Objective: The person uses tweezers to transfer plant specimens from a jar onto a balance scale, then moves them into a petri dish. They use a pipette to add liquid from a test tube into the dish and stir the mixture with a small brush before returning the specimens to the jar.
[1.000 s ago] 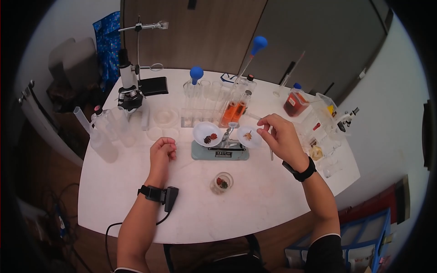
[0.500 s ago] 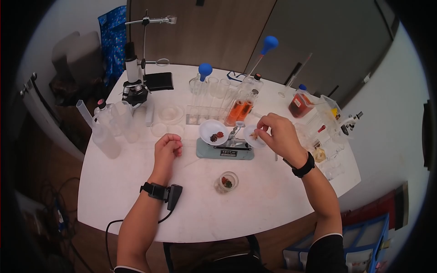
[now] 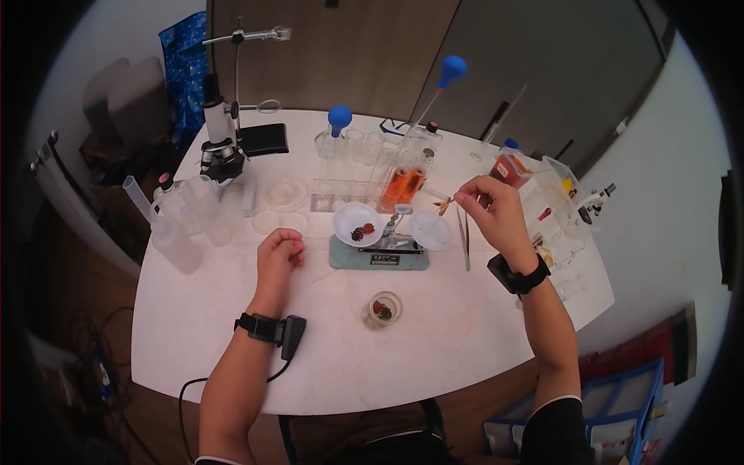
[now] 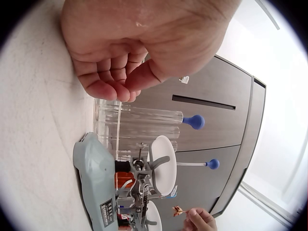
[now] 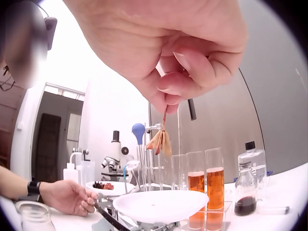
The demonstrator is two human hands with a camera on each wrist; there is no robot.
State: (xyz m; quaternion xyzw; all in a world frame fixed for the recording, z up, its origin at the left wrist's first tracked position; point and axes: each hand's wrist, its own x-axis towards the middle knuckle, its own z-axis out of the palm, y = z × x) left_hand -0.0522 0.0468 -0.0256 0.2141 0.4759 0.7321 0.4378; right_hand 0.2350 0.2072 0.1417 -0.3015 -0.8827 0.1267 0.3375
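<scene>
The right hand pinches a dried yellowish flower by its thin stem; in the right wrist view the flower hangs above a bare white pan. The balance's teal base carries two white pans. On the left pan lie dark and red dried pieces. Left of the balance the left hand rests on the table with loosely curled fingers, holding nothing; the left wrist view shows those fingers near the balance.
A glass jar with red and green bits stands in front of the balance. Behind are tubes of orange liquid and a microscope. Tweezers lie right of the pans; plastic bottles stand at left.
The right hand has taken the dried flower off the right pan and moved it up and to the right. The left hand has stayed beside the balance.
</scene>
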